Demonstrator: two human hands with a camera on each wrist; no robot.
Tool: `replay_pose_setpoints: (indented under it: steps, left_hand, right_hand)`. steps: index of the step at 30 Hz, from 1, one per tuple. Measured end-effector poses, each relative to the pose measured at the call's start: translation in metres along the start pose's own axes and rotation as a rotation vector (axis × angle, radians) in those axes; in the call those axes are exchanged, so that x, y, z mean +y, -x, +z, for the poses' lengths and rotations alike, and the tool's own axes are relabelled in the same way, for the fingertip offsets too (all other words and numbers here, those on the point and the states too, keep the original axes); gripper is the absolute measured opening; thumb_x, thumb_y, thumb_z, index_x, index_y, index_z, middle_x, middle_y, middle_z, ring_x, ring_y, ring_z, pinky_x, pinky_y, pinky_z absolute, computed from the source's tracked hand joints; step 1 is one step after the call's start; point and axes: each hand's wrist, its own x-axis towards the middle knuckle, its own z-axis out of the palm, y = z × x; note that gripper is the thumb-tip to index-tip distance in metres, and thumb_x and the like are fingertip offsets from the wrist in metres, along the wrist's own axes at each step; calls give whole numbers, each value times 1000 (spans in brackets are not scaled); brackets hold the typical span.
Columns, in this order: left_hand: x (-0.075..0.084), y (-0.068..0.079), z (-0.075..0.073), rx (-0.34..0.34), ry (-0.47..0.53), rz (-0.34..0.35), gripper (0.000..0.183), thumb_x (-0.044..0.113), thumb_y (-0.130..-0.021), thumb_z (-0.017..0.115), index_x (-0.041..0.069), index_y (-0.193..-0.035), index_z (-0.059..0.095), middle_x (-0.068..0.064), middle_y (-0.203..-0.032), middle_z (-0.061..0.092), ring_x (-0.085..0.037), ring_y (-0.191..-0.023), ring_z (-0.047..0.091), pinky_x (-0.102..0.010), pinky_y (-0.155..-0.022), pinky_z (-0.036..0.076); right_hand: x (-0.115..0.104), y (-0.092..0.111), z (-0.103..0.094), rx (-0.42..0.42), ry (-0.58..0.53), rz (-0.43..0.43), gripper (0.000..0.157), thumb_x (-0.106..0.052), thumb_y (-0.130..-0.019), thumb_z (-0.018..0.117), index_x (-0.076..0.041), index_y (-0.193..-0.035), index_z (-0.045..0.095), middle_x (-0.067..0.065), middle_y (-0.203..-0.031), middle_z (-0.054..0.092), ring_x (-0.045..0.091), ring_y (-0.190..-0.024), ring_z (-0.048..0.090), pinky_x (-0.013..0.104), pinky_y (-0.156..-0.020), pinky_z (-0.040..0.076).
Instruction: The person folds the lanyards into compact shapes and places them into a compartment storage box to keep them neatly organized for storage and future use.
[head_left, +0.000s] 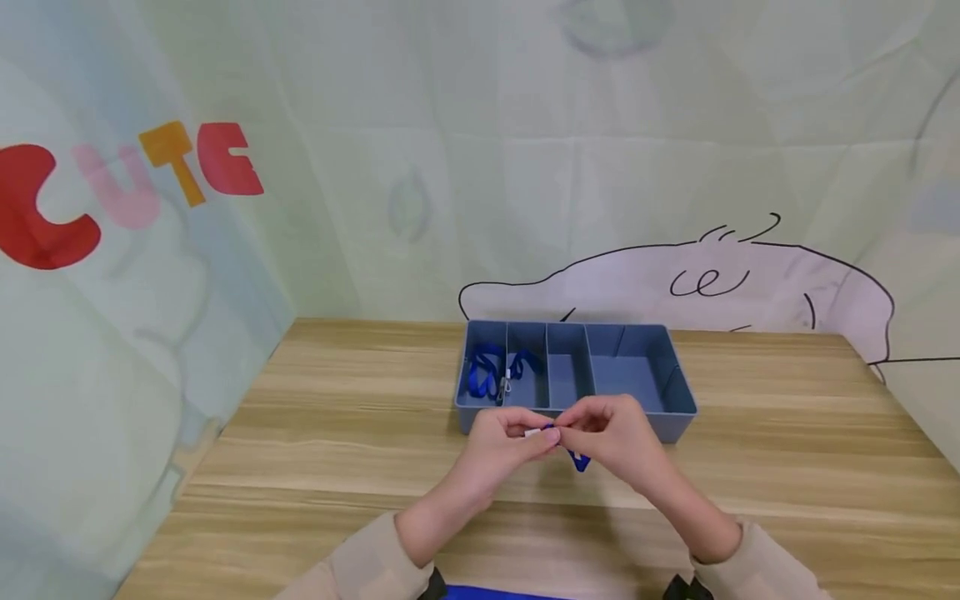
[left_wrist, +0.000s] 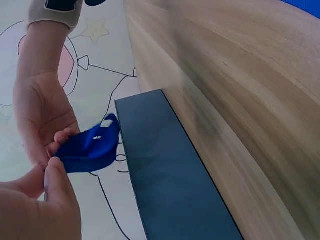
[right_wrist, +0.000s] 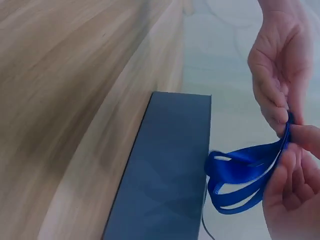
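Observation:
A blue lanyard (head_left: 580, 461) is held up in front of the box, looped in several folds in the right wrist view. My left hand (head_left: 498, 450) pinches one part of it between thumb and fingers, with a small white piece (head_left: 532, 432) showing beside them. From the other side my right hand (head_left: 621, 440) pinches the same lanyard, so the fingertips of both hands meet. Loose folds (right_wrist: 240, 167) hang below the fingers. What exactly lies between the fingertips is hidden.
A grey-blue divided box (head_left: 682, 411) stands at the back of the wooden table (head_left: 337, 433). Blue lanyards (head_left: 483, 371) with metal clips lie in its two left compartments. Something flat and blue (head_left: 487, 593) shows at the near edge. A printed curtain (head_left: 360, 167) hangs behind.

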Motion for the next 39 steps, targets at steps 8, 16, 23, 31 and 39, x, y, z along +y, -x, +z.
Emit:
replay_pose_setpoints:
  steps: [8,16,23,31,39]
  left_hand:
    - [3,-1,-7,48,36,-92,22,2,-86,65,-15,-100,62,-10,-81,70,-12,-69,67,-27,-73,54]
    - [7,-3,-9,78,132,-121,15,-2,-86,63,-13,-97,63,-4,-71,67,-9,-63,65,-19,-65,53]
    - [7,-2,-7,95,160,-131,17,-3,-86,63,-13,-98,62,-5,-71,67,-9,-64,65,-19,-66,53]
    - [3,0,-1,96,154,-150,20,-1,-85,64,-15,-99,61,-4,-70,66,-8,-63,65,-18,-65,53]
    - [0,1,5,101,169,-120,21,-3,-84,65,-17,-99,60,-5,-69,66,-10,-63,65,-19,-65,53]
  right_hand:
    - [12,1,-17,-133,134,-282,19,-11,-81,72,-16,-99,72,-2,-88,50,14,-69,44,26,-50,37]
    - [31,4,-22,-157,170,-238,46,-13,-76,78,-18,-118,60,-4,-110,57,15,-95,52,34,-76,47]
    - [39,5,-20,-52,90,-228,20,2,-80,69,-6,-98,68,0,-88,66,12,-73,61,29,-69,54]
    - [42,4,-14,185,284,-366,23,13,-74,69,-5,-87,65,3,-75,63,6,-58,53,20,-51,49]
    - [46,-3,-12,398,739,-594,39,15,-62,75,-2,-95,63,10,-78,64,16,-55,54,30,-47,50]
